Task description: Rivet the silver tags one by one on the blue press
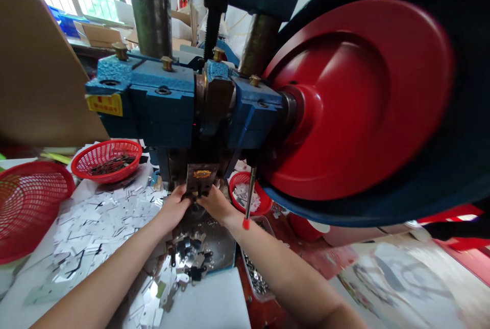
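Observation:
Both hands reach in at the foot of a blue press (161, 99), one on each side of its steel ram block (201, 178). My left hand (176, 209) is at the block's left, fingers closed together near the die. From the right, my right hand (213, 202) bends inward with its fingers closed at the die's front. The block and the hands hide the fingertips, so whatever they hold cannot be made out. Below the hands, stamped metal pieces (191, 255) lie heaped on the press bed (222, 247). Flat metal blanks (103, 221) spread out left of my left forearm.
A large red flywheel (352, 99) fills the right side. A red-tipped lever (249, 198) hangs by my right forearm. Red baskets (107, 163) (32, 206) stand left; another basket (264, 204) holds pieces behind my right wrist. A plastic tray (264, 296) contains small metal parts.

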